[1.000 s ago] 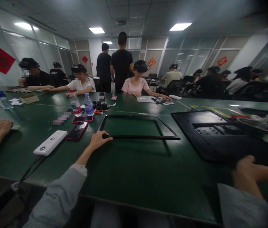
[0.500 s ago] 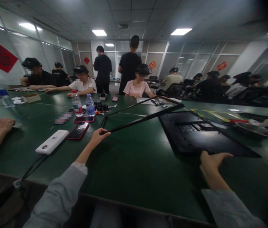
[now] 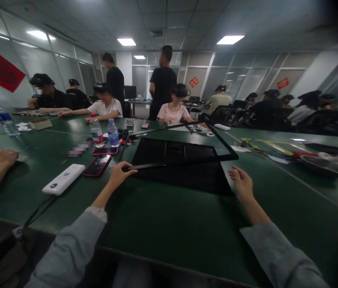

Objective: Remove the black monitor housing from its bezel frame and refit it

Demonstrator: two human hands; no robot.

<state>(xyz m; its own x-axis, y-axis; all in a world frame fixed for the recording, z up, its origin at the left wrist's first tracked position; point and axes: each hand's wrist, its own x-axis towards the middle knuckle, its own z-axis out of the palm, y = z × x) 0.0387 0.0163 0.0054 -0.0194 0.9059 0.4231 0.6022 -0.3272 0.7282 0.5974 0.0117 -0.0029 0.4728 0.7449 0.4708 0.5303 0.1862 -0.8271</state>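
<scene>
Left hand (image 3: pixel 120 173) pinching frame (image 3: pixel 183 161) corner, raised over panel (image 3: pixel 187 176); right hand (image 3: pixel 242 183) open at panel edge, on table (image 3: pixel 169 224).

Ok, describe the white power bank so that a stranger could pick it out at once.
On the long green table, look left of the person's left hand, which holds a thin black frame. Beside two red-edged phones lies the white power bank, a cable trailing from its near end. It is the only white slab there, longer and thicker than the phones.

two water bottles (image 3: pixel 104 133), phones (image 3: pixel 97 165), perhaps a power bank (image 3: pixel 63 179)
</scene>
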